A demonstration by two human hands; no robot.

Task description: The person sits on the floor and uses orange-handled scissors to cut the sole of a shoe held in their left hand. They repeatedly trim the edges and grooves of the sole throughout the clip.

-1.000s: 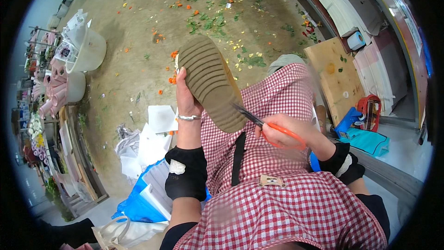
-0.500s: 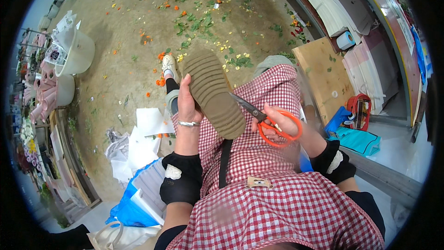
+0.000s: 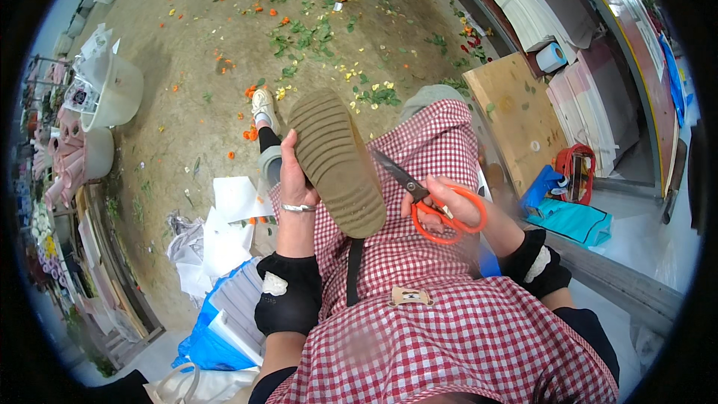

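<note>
My left hand (image 3: 296,179) grips a shoe (image 3: 336,161) by its left edge, with the ribbed olive-brown sole turned up toward me. In my right hand (image 3: 449,206) is a pair of scissors (image 3: 415,187) with orange handles and dark blades. My right fingers wrap round the handle loops. The blades look closed, and their tip points at the right edge of the sole; whether it touches cannot be told. Both hands are above my lap, over a red-and-white checked apron (image 3: 419,329). A dark strap (image 3: 354,273) hangs below the shoe's near end.
Petals and leaves (image 3: 307,37) litter the floor. White paper sheets (image 3: 228,243) and a blue bag (image 3: 206,337) lie at my left. White tubs (image 3: 120,93) stand far left. To my right are a wooden board (image 3: 516,116), stacked cardboard (image 3: 591,112) and a turquoise bag (image 3: 572,221).
The shoe has shifted slightly left and down in view, along with my left hand. The scissors remain in my right hand, a little lower and further left.
</note>
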